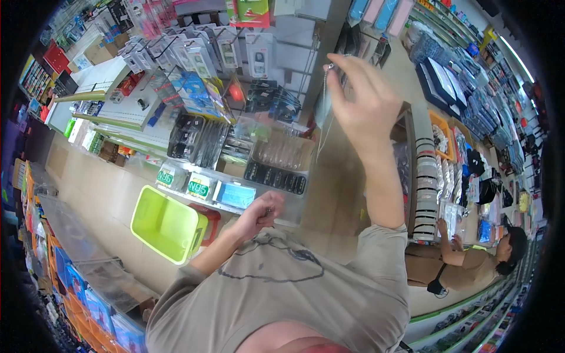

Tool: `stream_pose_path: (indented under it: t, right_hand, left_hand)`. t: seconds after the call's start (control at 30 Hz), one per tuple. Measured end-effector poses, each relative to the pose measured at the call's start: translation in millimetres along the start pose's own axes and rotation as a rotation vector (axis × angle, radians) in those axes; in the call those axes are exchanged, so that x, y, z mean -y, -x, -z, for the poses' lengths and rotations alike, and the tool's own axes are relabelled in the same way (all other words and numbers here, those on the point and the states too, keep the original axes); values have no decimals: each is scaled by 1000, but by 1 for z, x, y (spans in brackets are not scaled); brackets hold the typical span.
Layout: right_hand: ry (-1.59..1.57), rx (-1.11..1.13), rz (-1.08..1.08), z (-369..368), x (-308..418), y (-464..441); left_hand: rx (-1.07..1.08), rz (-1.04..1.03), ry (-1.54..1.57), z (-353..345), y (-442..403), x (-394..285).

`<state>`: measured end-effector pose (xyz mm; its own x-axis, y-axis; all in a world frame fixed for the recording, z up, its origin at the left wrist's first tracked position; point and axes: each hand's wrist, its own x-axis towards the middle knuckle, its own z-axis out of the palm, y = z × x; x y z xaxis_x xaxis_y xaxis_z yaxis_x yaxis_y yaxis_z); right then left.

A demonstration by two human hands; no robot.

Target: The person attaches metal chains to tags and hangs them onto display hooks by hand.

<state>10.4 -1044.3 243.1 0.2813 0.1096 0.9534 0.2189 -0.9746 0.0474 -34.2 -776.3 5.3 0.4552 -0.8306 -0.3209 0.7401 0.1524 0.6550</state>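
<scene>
My right hand (pixel 366 97) is raised beside the end of the display rack. Its thumb and forefinger pinch a thin metal chain (pixel 325 82), which hangs down beside a shelf. My left hand (pixel 259 215) is curled closed in front of my chest, slightly blurred; a small dark spot shows at its fingers, but I cannot make out what it holds. Near it lie a blue packet (pixel 234 195) and a tray of black items (pixel 275 178) on the low shelf. Packaged goods (pixel 259 56) hang on hooks on the rack.
A lime-green bin (pixel 168 225) stands on the floor to the left, with a red stool-like item (pixel 210 226) behind it. Another person (pixel 471 267) works at a goods-laden counter on the right. White shelves (pixel 120 112) extend at left.
</scene>
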Motion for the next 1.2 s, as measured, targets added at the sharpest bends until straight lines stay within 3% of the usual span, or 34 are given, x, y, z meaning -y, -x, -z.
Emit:
stream_pose_path:
  t: [0.37, 0.77, 0.97, 1.2]
  right_hand:
    - [110, 84, -209, -82, -25, 13]
    - [193, 62, -299, -105, -23, 17]
    - [26, -35, -439, -128, -53, 20]
    - [27, 24, -437, -133, -58, 30]
  left_hand:
    - [-50, -74, 102, 17, 15, 8]
    - [-120, -113, 142, 17, 28, 14]
    - [-101, -129, 128, 19, 29, 18]
    - [-82, -145, 81, 15, 27, 16]
